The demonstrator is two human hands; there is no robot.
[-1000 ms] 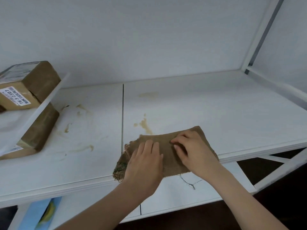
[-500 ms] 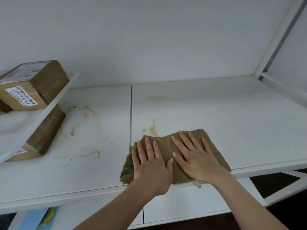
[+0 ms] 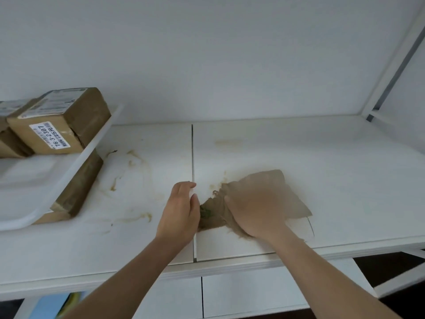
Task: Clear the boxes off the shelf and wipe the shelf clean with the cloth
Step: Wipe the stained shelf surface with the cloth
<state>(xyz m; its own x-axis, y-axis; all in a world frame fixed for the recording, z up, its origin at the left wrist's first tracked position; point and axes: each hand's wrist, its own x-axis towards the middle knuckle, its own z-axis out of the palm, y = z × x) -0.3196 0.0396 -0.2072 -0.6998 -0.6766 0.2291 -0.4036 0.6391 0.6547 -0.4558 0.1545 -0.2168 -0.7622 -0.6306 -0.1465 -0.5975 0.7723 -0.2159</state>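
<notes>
Since the earlier frame, the left hand (image 3: 181, 215) has lifted off the cloth (image 3: 276, 194), fingers loosely curled and holding nothing; the right hand (image 3: 255, 208), blurred, presses the cloth near the shelf (image 3: 333, 157) front edge. Risk: one-handed wiping may bunch it or smear stains (image 3: 135, 157). Boxes (image 3: 57, 132) and a tray (image 3: 34, 180) crowd the left end.

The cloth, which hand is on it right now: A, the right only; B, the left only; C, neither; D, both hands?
A: the right hand presses on the cloth, while the left hand is off it, beside its left edge on the shelf.
</notes>
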